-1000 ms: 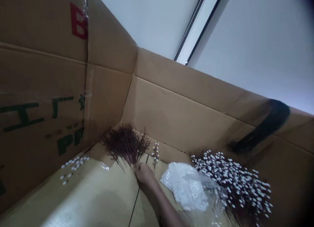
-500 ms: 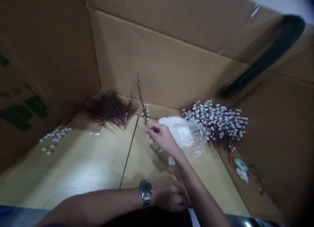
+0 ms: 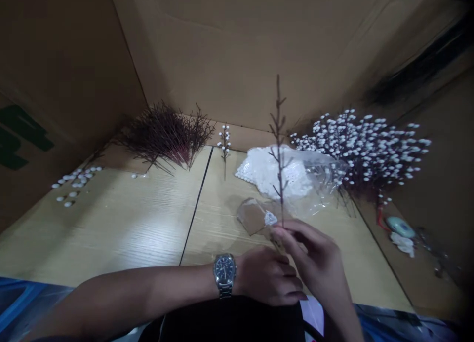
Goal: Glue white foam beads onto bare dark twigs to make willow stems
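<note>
Upright between the pinched fingertips of my right hand (image 3: 309,253) stands a bare brown twig (image 3: 280,169). My left hand (image 3: 268,278), with a watch (image 3: 224,272) on its wrist, is curled beside and below the right one; what its fingers hold, if anything, is hidden. A piece of brown card (image 3: 254,217) with a white patch (image 3: 270,217) lies just beyond both hands. Behind it is a clear bag of white beads (image 3: 274,174). One twig with white berries (image 3: 224,142) lies near the back of the table (image 3: 140,233).
A pile of bare twigs (image 3: 166,137) lies at the back left, with loose white beads (image 3: 79,178) in front. White-berried twigs (image 3: 365,144) are heaped at the right, near a pale green oval object (image 3: 400,227). Cardboard walls (image 3: 229,51) surround the table.
My right hand has come back toward my left hand, bringing the bare twig from the back of the table. The camera view has shifted a little.
</note>
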`<state>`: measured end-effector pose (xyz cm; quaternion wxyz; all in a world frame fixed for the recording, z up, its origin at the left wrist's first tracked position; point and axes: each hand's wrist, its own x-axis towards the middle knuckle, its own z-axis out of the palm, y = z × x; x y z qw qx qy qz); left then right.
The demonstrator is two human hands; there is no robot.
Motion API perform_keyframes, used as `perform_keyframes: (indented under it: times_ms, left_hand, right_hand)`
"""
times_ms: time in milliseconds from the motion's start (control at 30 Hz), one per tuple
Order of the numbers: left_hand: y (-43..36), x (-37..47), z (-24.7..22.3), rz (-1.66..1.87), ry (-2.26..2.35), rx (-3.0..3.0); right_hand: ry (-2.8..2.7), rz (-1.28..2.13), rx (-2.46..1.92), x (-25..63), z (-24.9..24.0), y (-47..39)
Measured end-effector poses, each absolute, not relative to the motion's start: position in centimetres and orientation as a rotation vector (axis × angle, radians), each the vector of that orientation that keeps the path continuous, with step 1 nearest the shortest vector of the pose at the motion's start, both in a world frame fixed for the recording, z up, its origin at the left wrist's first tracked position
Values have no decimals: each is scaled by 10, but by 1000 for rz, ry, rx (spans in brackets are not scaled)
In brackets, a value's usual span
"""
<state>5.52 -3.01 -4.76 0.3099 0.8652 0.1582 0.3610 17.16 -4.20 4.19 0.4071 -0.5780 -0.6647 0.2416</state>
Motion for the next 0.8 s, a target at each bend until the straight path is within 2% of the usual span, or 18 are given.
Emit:
perform_keyframes:
  times_ms: [167,333,467,633,800]
  left_hand:
    - [-23,37,-21,968,478,2227]
    - [-19,29,-9,950,513,2085]
    - [-18,31,-13,1011,560,1971]
    - [-18,30,-13,986,644,1808]
    - [-3,29,-13,1050,937,1501]
  right_hand:
    - [-1566,446,-1552,206,23,-87]
    - [-1509,338,-1537,204,-9,-109]
    - [-1615,479,-1362,186,-24,-102]
    - [-1677,498,-1185,191,-30,-90]
    - [-1609,609,-1432,247,-8,-77]
